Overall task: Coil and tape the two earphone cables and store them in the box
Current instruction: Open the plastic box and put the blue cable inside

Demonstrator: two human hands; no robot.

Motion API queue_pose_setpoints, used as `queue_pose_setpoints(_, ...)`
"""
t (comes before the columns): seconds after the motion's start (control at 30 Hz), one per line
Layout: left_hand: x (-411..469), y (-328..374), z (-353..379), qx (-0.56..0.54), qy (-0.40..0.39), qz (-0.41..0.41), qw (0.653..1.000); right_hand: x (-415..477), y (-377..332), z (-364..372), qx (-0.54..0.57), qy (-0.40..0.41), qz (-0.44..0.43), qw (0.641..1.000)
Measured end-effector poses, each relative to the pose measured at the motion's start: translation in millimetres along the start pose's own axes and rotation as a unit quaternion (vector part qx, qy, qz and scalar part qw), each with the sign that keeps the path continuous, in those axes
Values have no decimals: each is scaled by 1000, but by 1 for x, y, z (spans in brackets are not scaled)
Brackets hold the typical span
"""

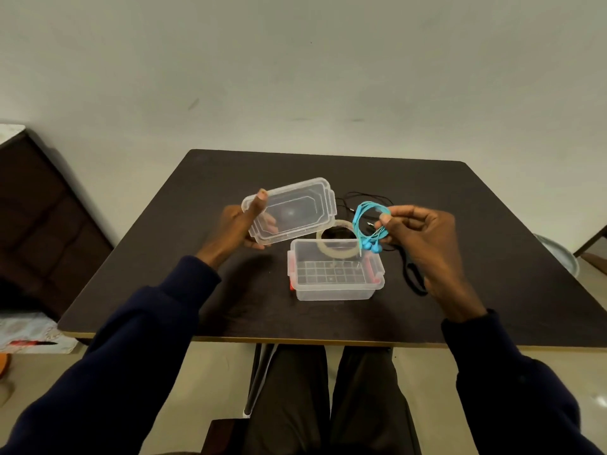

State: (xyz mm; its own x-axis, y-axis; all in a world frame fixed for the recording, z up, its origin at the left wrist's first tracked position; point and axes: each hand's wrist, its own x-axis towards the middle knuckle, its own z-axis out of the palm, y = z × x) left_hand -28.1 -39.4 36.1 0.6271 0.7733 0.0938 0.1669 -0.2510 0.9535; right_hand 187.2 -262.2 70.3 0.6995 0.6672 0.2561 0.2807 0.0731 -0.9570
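The left hand [241,221] grips the clear lid [290,210] above-left of the open box [335,289]; the right hand [423,234] pinches the coiled blue earphones [369,224] above it.

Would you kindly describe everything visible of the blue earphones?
The blue earphones are a thin turquoise cable wound into a loose round coil, two rounded earbuds hanging at its lower end. The right hand pinches its right side, holding it upright in the air over the far right corner of the open clear box. Whether tape binds it cannot be told.

No legible txt anywhere.
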Motion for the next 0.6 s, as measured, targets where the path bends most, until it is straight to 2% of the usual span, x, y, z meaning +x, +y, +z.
queue_pose_setpoints(0.13,9,-2,-2,-30,-1,-85,996,2,20,12,-143,-16,0,990)
queue_pose_setpoints(0.3,28,-8,-4,-25,17,-144,989,6,29,24,-323,-68,-3,944)
queue_pose_setpoints(0.6,47,-35,-35,39,36,-179,982,1,18,42,-467,-91,-13,880)
